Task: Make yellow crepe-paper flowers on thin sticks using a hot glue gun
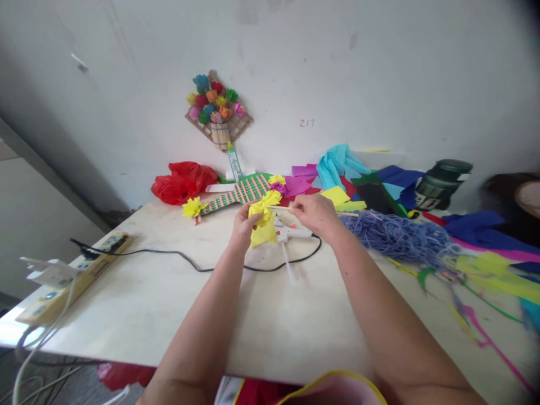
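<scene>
My left hand (243,225) pinches a crumpled yellow paper flower (260,212) over the table. In my right hand (314,212) is a thin wooden stick (346,214), its left end reaching the flower. Below the two hands lies a white glue gun (294,233), with a clear glue stick (287,261) pointing toward me. A sheet of yellow paper (264,235) is under the flower. Just behind, a green guitar-shaped piece (236,195) with pale sticks across it carries yellow and purple paper flowers.
A power strip (90,267) at the left feeds a black cord (185,256) across the table. Red plastic bag (183,183), blue stringy bundle (396,236), dark green jar (442,184) and coloured paper scraps surround the work. On the wall hangs a paper-flower decoration (217,109).
</scene>
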`<action>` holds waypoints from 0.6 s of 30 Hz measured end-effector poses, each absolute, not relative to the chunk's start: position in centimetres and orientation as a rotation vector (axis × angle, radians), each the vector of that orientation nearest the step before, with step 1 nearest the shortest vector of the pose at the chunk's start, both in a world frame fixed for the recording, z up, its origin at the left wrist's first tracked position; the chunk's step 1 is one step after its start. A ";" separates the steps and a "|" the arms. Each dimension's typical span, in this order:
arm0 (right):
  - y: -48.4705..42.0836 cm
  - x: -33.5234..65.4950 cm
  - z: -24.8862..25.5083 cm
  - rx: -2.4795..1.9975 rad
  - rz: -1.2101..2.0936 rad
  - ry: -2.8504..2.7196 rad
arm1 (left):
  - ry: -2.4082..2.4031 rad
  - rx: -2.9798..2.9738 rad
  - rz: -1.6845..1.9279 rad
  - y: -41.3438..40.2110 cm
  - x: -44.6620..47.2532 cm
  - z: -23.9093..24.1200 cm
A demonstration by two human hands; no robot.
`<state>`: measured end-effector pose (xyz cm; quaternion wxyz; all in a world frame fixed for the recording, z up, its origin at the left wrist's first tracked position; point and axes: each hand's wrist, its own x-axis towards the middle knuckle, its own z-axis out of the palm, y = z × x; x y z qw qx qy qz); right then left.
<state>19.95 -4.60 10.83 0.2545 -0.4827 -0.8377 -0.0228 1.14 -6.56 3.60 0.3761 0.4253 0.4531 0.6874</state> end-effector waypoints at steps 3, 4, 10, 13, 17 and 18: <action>-4.7 20.0 10.9 -1.313 -0.056 -2.271 | 1.138 1.094 1.745 -6.5 1.0 3.5; -4.7 20.0 11.0 -1.317 -0.054 -2.271 | 1.131 1.094 1.739 -6.5 1.0 3.5; -4.9 19.9 11.2 -1.313 -0.044 -2.274 | 1.128 1.099 1.737 -6.5 1.0 3.5; -4.9 19.9 11.1 -1.307 -0.042 -2.269 | 1.153 1.111 1.737 -6.6 1.0 3.6; -4.8 19.9 11.0 -1.302 -0.052 -2.275 | 1.161 1.083 1.731 -6.5 1.0 3.7; -4.8 20.0 11.0 -1.304 -0.056 -2.279 | 1.157 1.053 1.736 -6.5 1.0 3.7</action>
